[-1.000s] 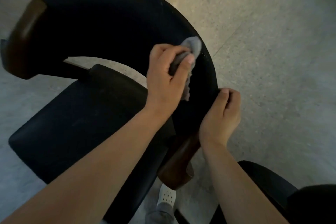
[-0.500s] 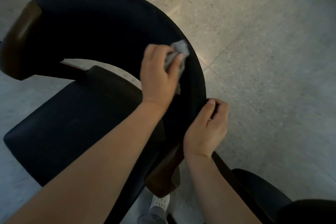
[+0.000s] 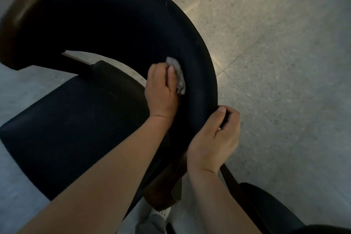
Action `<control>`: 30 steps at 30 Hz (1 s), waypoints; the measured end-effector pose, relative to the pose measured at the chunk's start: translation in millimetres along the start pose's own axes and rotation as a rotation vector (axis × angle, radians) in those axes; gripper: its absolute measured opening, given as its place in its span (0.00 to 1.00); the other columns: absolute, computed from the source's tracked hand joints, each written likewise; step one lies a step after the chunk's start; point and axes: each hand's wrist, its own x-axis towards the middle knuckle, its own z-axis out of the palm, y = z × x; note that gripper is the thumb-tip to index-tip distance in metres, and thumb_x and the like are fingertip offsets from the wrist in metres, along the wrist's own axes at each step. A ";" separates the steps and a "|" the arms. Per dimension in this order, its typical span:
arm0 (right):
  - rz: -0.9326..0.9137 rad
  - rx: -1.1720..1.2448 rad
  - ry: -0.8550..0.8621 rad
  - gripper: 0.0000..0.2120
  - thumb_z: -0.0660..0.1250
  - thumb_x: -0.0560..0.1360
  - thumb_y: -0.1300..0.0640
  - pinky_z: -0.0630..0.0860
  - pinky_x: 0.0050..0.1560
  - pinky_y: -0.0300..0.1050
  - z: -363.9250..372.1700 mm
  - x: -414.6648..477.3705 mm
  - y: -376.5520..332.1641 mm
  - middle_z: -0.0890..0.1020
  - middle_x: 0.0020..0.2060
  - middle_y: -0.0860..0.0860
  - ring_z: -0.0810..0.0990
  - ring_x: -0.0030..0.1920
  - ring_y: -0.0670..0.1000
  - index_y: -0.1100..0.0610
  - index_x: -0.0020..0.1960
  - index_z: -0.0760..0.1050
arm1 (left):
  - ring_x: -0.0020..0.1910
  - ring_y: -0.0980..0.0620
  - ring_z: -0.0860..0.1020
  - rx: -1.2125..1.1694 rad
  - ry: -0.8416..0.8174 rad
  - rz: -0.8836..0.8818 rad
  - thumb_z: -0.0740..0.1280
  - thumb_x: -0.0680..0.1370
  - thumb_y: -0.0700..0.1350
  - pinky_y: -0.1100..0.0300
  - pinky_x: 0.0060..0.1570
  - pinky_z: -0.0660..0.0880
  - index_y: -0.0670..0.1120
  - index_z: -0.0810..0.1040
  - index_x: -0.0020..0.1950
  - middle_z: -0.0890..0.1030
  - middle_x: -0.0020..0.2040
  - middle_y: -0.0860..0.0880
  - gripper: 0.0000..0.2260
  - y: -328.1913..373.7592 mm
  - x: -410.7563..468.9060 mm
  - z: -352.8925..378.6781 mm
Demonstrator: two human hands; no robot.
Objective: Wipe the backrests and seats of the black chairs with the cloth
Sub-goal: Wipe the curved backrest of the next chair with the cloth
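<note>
Polished stone floor (image 3: 284, 62) all round, and that is the first worry: it looks slick, and a hard push could send the black chair (image 3: 199, 47) skating to the far left. The curved backrest (image 3: 117, 24) takes up most of the scene, with the seat (image 3: 76, 129) below it at near left. I judge the seat's turn is yet to come.

At near right sits a second black chair (image 3: 266, 205), just beside the person's right arm. One wide elbow swing and it gets knocked.

Now the hands. The right hand (image 3: 214, 138) grips the backrest's rim at the near right, thumb on top, fingers curled over the outer edge. That is the brace. If it slackens while the other hand bears down, the chair may swivel or slide.

The left hand (image 3: 161, 91) has its fingers curled round the cloth (image 3: 177, 74) and presses it against the inner face of the backrest, low, near the gap above the seat. The cloth is bunched small, so only a narrow strip gets covered per pass, and bands of the wide curve could be missed. A loose hold there and it may drop through the gap to the floor.

One more: a shoe (image 3: 161, 214) sits right under the near wooden arm end (image 3: 163, 186), a likely toe-knock if the chair shifts back.
</note>
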 end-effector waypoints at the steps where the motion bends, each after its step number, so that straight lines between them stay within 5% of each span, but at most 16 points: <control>1: -0.004 -0.004 0.002 0.11 0.54 0.80 0.51 0.67 0.37 0.32 0.0 0.3 -0.2 0.75 0.37 0.47 0.72 0.36 0.44 0.52 0.47 0.74 | 0.41 0.61 0.67 0.005 -0.016 -0.037 0.52 0.81 0.52 0.76 0.41 0.63 0.47 0.70 0.45 0.70 0.45 0.49 0.12 -6.7 -0.5 -0.2; 6: -0.013 -0.040 -0.001 0.11 0.53 0.79 0.49 0.68 0.36 0.38 -0.8 -0.7 -0.5 0.74 0.36 0.47 0.71 0.35 0.46 0.50 0.47 0.73 | 0.40 0.59 0.68 0.052 -0.092 -0.190 0.55 0.83 0.47 0.65 0.39 0.64 0.46 0.70 0.45 0.71 0.45 0.49 0.10 -35.0 -6.3 -4.6; 13: 0.012 -0.093 0.000 0.09 0.53 0.80 0.49 0.65 0.32 0.34 -1.1 -1.5 -5.1 0.74 0.35 0.49 0.70 0.33 0.45 0.46 0.46 0.71 | 0.39 0.52 0.75 0.287 -0.353 -0.323 0.55 0.84 0.50 0.57 0.40 0.71 0.43 0.74 0.51 0.74 0.51 0.46 0.13 -78.0 -6.2 -39.1; 16: 0.021 -0.101 0.006 0.10 0.54 0.82 0.50 0.65 0.31 0.34 -0.5 -1.5 -4.5 0.74 0.35 0.48 0.70 0.32 0.44 0.49 0.48 0.72 | 0.40 0.52 0.76 0.195 -0.383 -0.226 0.57 0.84 0.49 0.54 0.42 0.76 0.42 0.74 0.53 0.74 0.52 0.45 0.12 -77.3 -3.5 -62.1; 20: 0.037 -0.097 -0.003 0.09 0.55 0.83 0.55 0.67 0.31 0.33 -0.9 -1.2 -7.9 0.73 0.34 0.47 0.70 0.31 0.43 0.51 0.48 0.72 | 0.45 0.59 0.74 0.032 -0.313 -0.086 0.61 0.82 0.49 0.72 0.44 0.71 0.45 0.73 0.55 0.74 0.51 0.49 0.08 -29.9 7.9 -77.2; 22: 0.034 -0.097 -0.012 0.09 0.55 0.83 0.55 0.67 0.31 0.33 -1.3 -1.5 -9.7 0.73 0.34 0.47 0.70 0.32 0.43 0.50 0.49 0.72 | 0.45 0.58 0.74 -0.059 -0.236 0.013 0.62 0.81 0.51 0.73 0.44 0.68 0.46 0.72 0.53 0.74 0.48 0.50 0.09 2.7 16.6 -78.2; 26: 0.025 -0.112 -0.023 0.10 0.53 0.82 0.52 0.66 0.34 0.33 -1.8 -1.5 -9.0 0.74 0.37 0.47 0.72 0.35 0.44 0.53 0.49 0.72 | 0.45 0.57 0.74 -0.176 -0.083 0.192 0.67 0.79 0.49 0.69 0.46 0.71 0.43 0.75 0.51 0.75 0.47 0.50 0.09 56.5 32.0 -61.1; 30: 0.038 -0.108 -0.029 0.13 0.52 0.80 0.49 0.67 0.37 0.38 -2.2 -1.3 -8.0 0.75 0.39 0.47 0.74 0.39 0.45 0.53 0.49 0.73 | 0.49 0.51 0.72 -0.027 -0.217 0.308 0.71 0.76 0.52 0.56 0.49 0.73 0.45 0.78 0.53 0.74 0.51 0.48 0.13 68.1 27.7 -25.3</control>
